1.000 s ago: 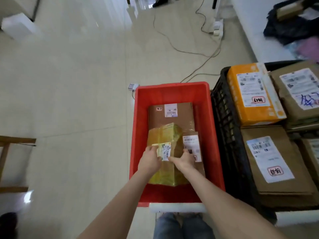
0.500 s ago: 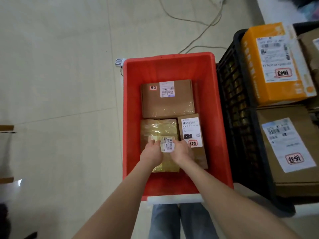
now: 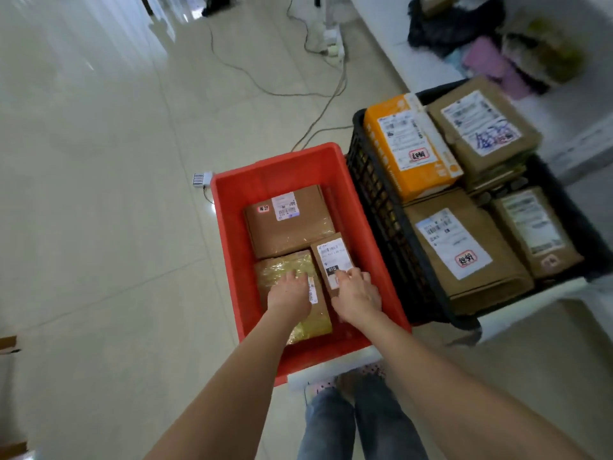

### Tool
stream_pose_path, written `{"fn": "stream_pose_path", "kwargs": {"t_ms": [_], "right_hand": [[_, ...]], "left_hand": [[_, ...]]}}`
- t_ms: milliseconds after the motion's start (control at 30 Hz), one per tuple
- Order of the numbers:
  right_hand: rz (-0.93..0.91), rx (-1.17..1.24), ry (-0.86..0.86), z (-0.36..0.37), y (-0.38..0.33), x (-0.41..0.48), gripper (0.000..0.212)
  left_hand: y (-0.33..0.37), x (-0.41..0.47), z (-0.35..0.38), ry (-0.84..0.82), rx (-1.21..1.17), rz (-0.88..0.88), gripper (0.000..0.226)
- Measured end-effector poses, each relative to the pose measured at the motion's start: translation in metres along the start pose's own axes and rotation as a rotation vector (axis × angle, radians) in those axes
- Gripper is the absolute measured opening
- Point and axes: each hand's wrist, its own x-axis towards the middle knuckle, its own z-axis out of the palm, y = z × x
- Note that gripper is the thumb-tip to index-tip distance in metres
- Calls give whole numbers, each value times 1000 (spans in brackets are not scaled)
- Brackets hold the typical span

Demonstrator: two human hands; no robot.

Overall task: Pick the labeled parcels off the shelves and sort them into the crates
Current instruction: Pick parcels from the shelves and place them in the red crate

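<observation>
Pale floor tiles (image 3: 99, 194) run out to your left and far side, with loose cables (image 3: 252, 81) trailing across them. The red crate (image 3: 275, 157) sits right in front of you and the black crate (image 3: 374, 200) just beside it on the right.

What could go wrong: the yellow-taped parcel (image 3: 282, 267) and the small brown parcel (image 3: 331, 257) lie side by side in the near half of the red crate. Their far ends butt against the large brown parcel (image 3: 288, 227). Push either one farther and its far edge will probably ride up onto that big box and sit tilted. The glossy tape looks slick, so a sideways shove from your palm may slide the parcel instead of seating it. Your right fingers are close to the crate's right wall. If the small parcel shifts right, they could get pinched there. Lifting a sticky palm off quickly may also drag a parcel askew or bury its label.

Your left hand (image 3: 288, 297) lies flat on the yellow-taped parcel with its fingers spread, pressing down rather than gripping. It sits over the middle, beside the parcel's white label strip. Your right hand (image 3: 356, 293) rests on the near end of the small brown parcel. Its fingertips lie loosely over the lower part of the label and pinch nothing that I can make out. Both parcels are under your hands, down in the crate, not held.
</observation>
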Motion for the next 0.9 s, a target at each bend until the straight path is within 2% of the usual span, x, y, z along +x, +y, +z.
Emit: {"fn": "stream_pose_path", "kwargs": {"t_ms": [133,267,467,667,900], "right_hand": [[30,31,139,-36,23,-41,57],[112,90,258,-74,60,-86,57],[266,169,438,-109,141,-169,53],[414,232,584,-101,247,-292,49],[609,294,758,-49,378,-466,49]], "left_hand": [[37,-18,-37,69,75,108,54],[93,-44,-64,146,188,246,60],[199,-104,-71,227,360,476,58],[314,-203,-30,281,443,676,55],[438,-355,68,318,504,900,55]]}}
